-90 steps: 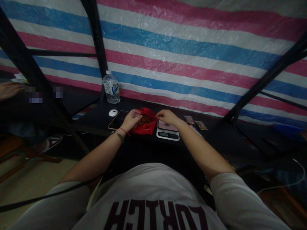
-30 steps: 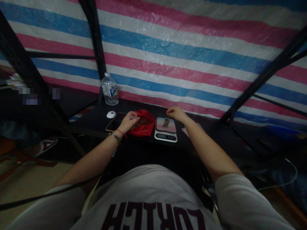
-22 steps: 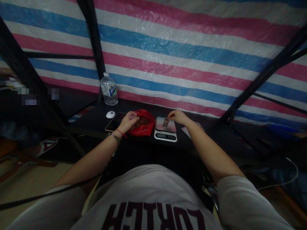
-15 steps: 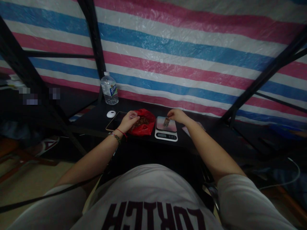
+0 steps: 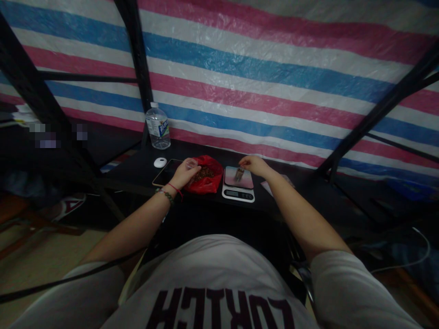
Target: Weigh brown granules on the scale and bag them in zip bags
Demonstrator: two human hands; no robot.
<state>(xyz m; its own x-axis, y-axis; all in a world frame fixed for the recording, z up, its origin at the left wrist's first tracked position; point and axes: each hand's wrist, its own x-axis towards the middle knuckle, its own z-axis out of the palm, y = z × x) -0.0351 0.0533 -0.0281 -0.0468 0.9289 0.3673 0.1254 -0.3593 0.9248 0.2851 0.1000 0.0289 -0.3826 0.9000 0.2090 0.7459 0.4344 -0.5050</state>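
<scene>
My left hand (image 5: 185, 172) is closed round a small clear plastic piece (image 5: 191, 163), perhaps a lid or cup. It rests at the left side of a red plastic bag (image 5: 209, 185), which lies open with loose brown bits (image 5: 205, 172) inside. My right hand (image 5: 253, 165) pinches the top of a small clear cylindrical container (image 5: 239, 173) with brownish contents. The container is over the plate of a white digital scale (image 5: 239, 195); I cannot tell whether it touches the plate. The digits on the display are too dim to read.
A phone (image 5: 166, 174) and a white oval object (image 5: 160, 162) lie left of the bag. Behind them stands a clear plastic bottle (image 5: 159, 130). A pale flat packet (image 5: 267, 186) lies under my right forearm. Black frame posts and a striped sheet (image 5: 240, 87) border the black table (image 5: 120, 176).
The view has shifted slightly, moving the table items a little to the right. Both hands keep their holds, and the small container has barely moved over the scale.
</scene>
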